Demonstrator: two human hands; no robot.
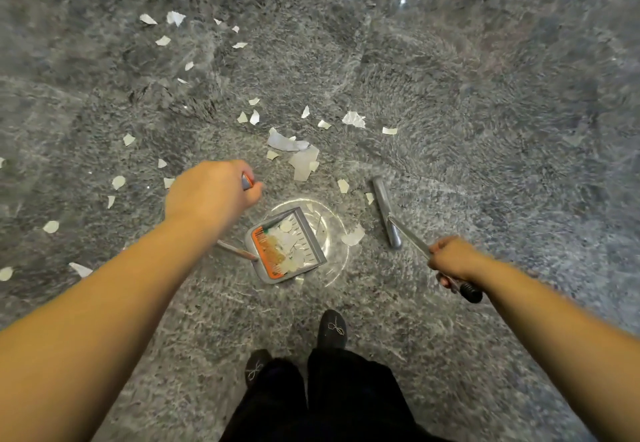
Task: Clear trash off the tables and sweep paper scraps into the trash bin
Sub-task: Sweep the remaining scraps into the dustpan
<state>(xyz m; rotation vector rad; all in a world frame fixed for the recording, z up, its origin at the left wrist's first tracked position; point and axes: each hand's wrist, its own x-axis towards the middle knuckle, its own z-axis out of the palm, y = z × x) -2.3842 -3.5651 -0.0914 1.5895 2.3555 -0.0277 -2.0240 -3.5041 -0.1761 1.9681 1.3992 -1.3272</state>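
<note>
**Dustpan half full, scraps scattered over the marble floor**

The paper scraps lie loose on the grey marbled floor. The thickest cluster sits just beyond the dustpan, with a line of smaller pieces a little farther out and another loose group well apart at the upper left. More single pieces dot the floor along the left side, near the left forearm.

The dustpan is grey with an orange comb strip along its rear edge. It sits low over the floor, near the middle of the view, in front of the person's feet, its open mouth turned toward the right and away from the person. White scraps already lie inside it. One larger scrap lies on the floor just beside its mouth. A thin metal handle runs from the pan's rear up toward the left arm.

The left hand has its fingers curled round the grey and orange top of that handle, gripping it. The right hand has its fingers wrapped round the broom shaft, just above the black grip that sticks out behind the fist. The broom's narrow grey head rests on the floor to the right of the dustpan, apart from it, with a few scraps between them.

Two dark shoes and dark trousers show at the lower edge.
</note>
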